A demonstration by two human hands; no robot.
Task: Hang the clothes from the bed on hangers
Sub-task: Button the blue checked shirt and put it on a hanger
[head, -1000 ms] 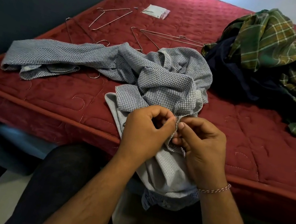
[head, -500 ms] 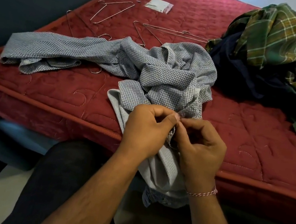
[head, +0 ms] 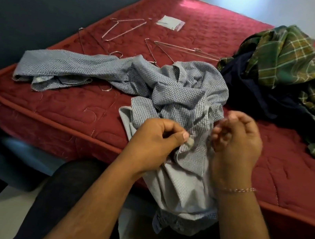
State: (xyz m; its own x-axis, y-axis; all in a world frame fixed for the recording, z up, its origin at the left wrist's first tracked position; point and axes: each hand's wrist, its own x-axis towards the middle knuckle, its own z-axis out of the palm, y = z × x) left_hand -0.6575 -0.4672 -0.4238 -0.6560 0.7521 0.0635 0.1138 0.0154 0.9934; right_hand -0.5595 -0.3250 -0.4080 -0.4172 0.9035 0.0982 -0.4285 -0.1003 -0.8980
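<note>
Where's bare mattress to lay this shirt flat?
Bare mattress at the near left corner, below the grey shirt; another patch at near right, under the plaid pile. The far left is crowded with wire hangers.

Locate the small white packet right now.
Head view, upper middle: the white packet lies flat on the red mattress, just beyond the wire hangers, near the far edge.

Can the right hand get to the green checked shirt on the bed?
Probably yes. The right hand hangs loosely curled, seemingly holding nothing, and only bare red mattress lies between it and the green checked shirt, on its own side.
</note>
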